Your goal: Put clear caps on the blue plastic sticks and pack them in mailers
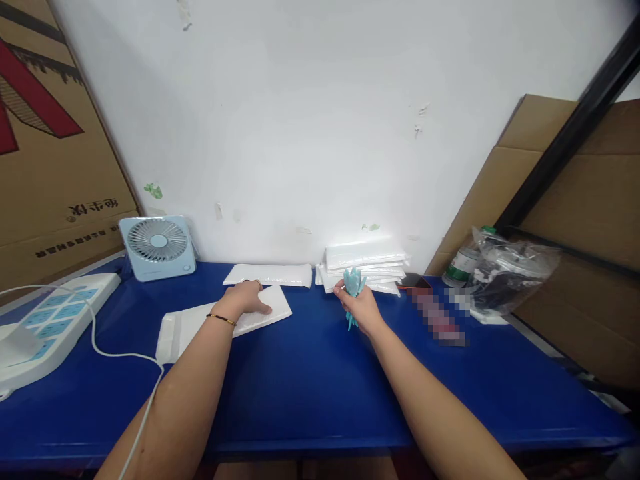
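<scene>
My left hand [245, 300] is on a white padded envelope [197, 321], thumb on top and fingers curled at its far edge. The envelope lies slanted on the blue tabletop, its flap end toward the lower left. My right hand [364, 308] is closed around a bunch of slim, light-blue pieces [355, 281]; they stick out above and below the fist, and their exact kind is unclear. Just behind that hand is a stack of white padded envelopes [367, 257]. Another white padded envelope [270, 275] lies flat by the wall, beyond my left hand.
At the left are a light-blue fan [159, 247], a white power strip [65, 327] and a white cable [125, 355] crossing over my left forearm. At the right, a phone [416, 281], a bottle [461, 267] and a plastic-wrapped item [505, 273] stand near cardboard [510, 160].
</scene>
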